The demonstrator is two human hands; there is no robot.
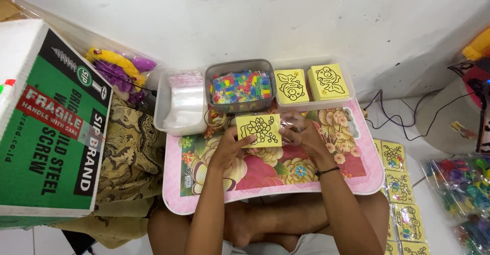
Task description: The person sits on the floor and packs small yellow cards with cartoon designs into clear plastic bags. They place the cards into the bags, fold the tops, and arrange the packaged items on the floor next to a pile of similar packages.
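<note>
Over the flowered bench (357,176), the left hand (232,145) pinches the yellow card (259,130) at its 7 o'clock corner while the right hand (303,132), fingers closed, grips a clear sleeve (288,127) at 3 o'clock, apparently bagging, needing careful alignment.

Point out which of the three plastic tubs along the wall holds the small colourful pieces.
The middle tub, grey-walled; the left tub holds clear bags, the right tub yellow cards.
</note>
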